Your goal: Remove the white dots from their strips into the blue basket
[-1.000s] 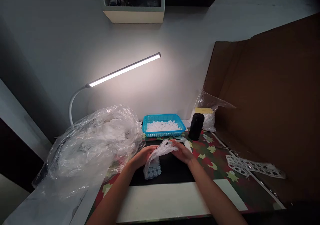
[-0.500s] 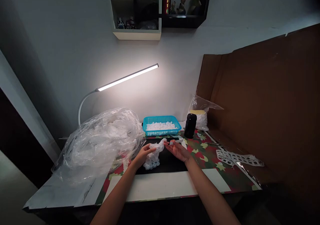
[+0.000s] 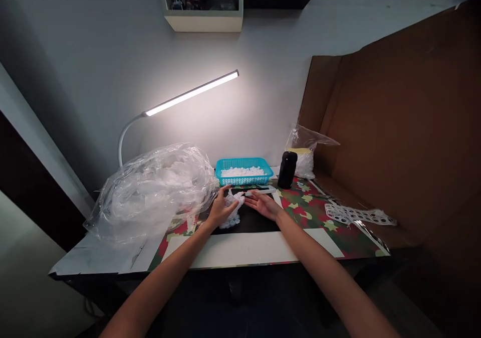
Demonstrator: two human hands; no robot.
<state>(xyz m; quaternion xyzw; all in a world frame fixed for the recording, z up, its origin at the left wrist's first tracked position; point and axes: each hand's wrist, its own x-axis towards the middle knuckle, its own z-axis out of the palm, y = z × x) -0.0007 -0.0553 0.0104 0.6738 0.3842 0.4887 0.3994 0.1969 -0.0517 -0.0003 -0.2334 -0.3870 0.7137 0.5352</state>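
Note:
My left hand (image 3: 220,210) curves around a crumpled white bundle (image 3: 232,216), its thumb on the near side and fingers on the far side. Small round, pale shapes show at the bundle's lower end, just above or on a black mat (image 3: 255,224). My right hand (image 3: 266,205) is palm inward with fingers stretched out, their tips close to the bundle's right side; whether they touch it I cannot tell. Behind those fingers lies a slim white tool (image 3: 267,190), partly hidden. Beyond both hands, a blue plastic basket (image 3: 244,181) holds many small white pieces.
A large clear plastic bag (image 3: 150,192) of white material fills the left side, below a lit lamp (image 3: 191,93). A black jar (image 3: 287,170) and a smaller bag (image 3: 305,163) stand back right. A perforated white strip (image 3: 361,214) lies near the cardboard wall (image 3: 391,122).
The view has tilted downward, so everything sits higher. My left fingers have spread wider around the bundle, which is bunched lower. My right fingers have straightened.

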